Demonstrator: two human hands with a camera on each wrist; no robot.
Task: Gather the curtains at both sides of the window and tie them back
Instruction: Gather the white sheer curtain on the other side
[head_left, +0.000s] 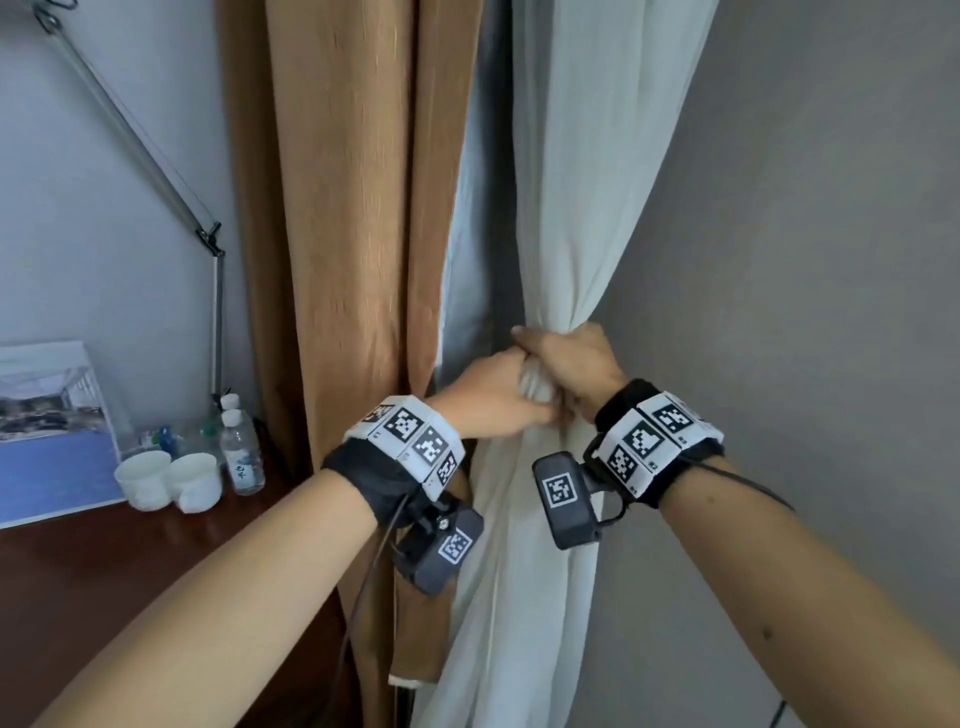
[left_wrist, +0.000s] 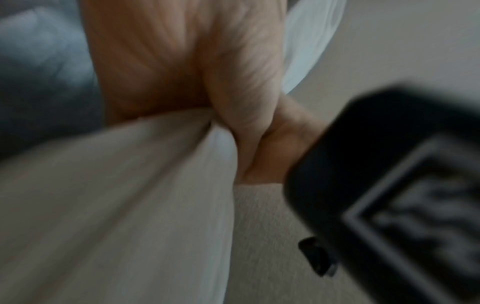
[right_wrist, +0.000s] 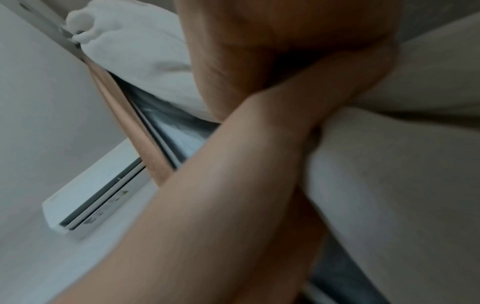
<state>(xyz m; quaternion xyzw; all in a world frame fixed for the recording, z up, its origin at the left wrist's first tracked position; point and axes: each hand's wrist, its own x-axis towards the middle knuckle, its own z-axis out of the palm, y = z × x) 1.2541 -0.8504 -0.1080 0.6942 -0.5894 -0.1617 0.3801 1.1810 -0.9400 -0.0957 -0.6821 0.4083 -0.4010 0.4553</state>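
A white sheer curtain (head_left: 587, 197) hangs in the middle of the head view, bunched into a narrow waist. My right hand (head_left: 571, 364) grips that bunch from the right, fingers wrapped round it. My left hand (head_left: 493, 389) reaches in from the left and holds the same bunch just below and beside the right hand. A brown curtain (head_left: 337, 208) hangs loose to the left. In the left wrist view my left hand (left_wrist: 207, 72) squeezes the white curtain (left_wrist: 116, 195). In the right wrist view my right hand (right_wrist: 272, 51) closes round the white curtain (right_wrist: 402, 164). No tie-back shows.
A dark wooden desk (head_left: 104, 571) stands at the lower left with two white cups (head_left: 166, 480), water bottles (head_left: 241, 449), a picture board (head_left: 49, 426) and a lamp arm (head_left: 135, 145). A grey wall (head_left: 831, 260) fills the right. An air conditioner (right_wrist: 91, 195) is on the wall.
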